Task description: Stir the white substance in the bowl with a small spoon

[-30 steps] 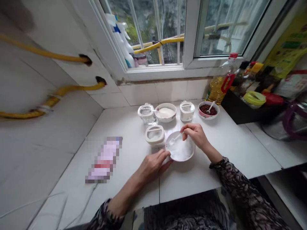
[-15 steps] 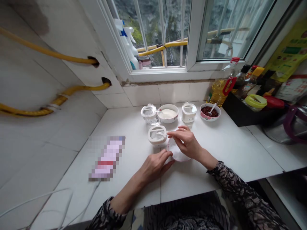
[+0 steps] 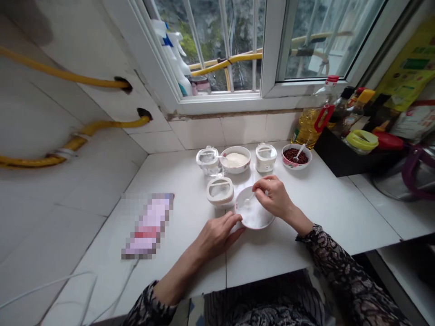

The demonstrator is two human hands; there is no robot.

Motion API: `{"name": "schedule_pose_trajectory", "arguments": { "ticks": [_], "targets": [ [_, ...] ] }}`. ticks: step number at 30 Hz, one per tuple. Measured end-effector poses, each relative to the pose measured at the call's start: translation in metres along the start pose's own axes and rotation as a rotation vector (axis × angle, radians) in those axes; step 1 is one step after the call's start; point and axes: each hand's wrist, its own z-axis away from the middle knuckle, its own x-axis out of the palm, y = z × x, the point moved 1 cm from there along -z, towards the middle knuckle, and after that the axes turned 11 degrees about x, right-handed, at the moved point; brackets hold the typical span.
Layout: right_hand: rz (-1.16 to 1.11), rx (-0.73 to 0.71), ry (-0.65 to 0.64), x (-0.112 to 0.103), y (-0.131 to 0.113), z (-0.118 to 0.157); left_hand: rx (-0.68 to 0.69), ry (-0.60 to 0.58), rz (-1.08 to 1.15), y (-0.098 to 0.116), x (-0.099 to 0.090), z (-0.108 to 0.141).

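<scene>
My right hand pinches a small white spoon, its bowl end down in a bowl of fine white powder or granules. Against that bowl's left rim, my left hand holds it with fingers and thumb. Just behind the left fingers stands a clear seasoning jar with a pale rim and white contents. Farther back are a second clear jar, a bowl of whitish grains and a third jar.
At the back right sits a bowl of dark red beans with a white spoon, near an oil bottle and a black rack of condiments. A blurred pinkish phone-like object with a cable lies left. A window is behind.
My right hand has moved the spoon from over the front jar to the right, into the bowl of white powder. My left hand stays on the bowl's rim. The view has shifted slightly.
</scene>
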Motion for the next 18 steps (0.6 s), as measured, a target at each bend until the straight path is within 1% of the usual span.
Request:
{"name": "schedule_pose_trajectory", "arguments": {
  "ticks": [2, 4, 6, 9, 12, 15, 18],
  "targets": [
    [0.019, 0.006, -0.070, 0.0064, 0.0016, 0.0005, 0.001, 0.007, 0.005, 0.0001, 0.0001, 0.0005],
    [0.007, 0.034, -0.107, 0.0095, 0.0024, 0.0005, 0.003, 0.014, -0.001, 0.0001, 0.0002, 0.0007],
    [-0.013, 0.088, -0.108, 0.0089, 0.0033, -0.0002, 0.007, 0.012, -0.009, 0.0002, 0.0000, 0.0004],
    [-0.021, 0.150, -0.072, 0.0052, 0.0048, -0.0015, 0.013, 0.003, -0.025, 0.0005, -0.0008, -0.0006],
    [0.004, 0.142, -0.059, 0.0048, 0.0053, -0.0018, 0.018, 0.007, -0.043, 0.0009, -0.0014, -0.0010],
    [-0.003, 0.114, -0.094, 0.0079, 0.0045, -0.0013, 0.016, 0.007, -0.044, 0.0010, -0.0013, -0.0011],
    [-0.062, 0.128, -0.135, 0.0093, 0.0033, -0.0010, 0.012, 0.005, -0.047, 0.0009, -0.0011, -0.0013]
  ]
}}
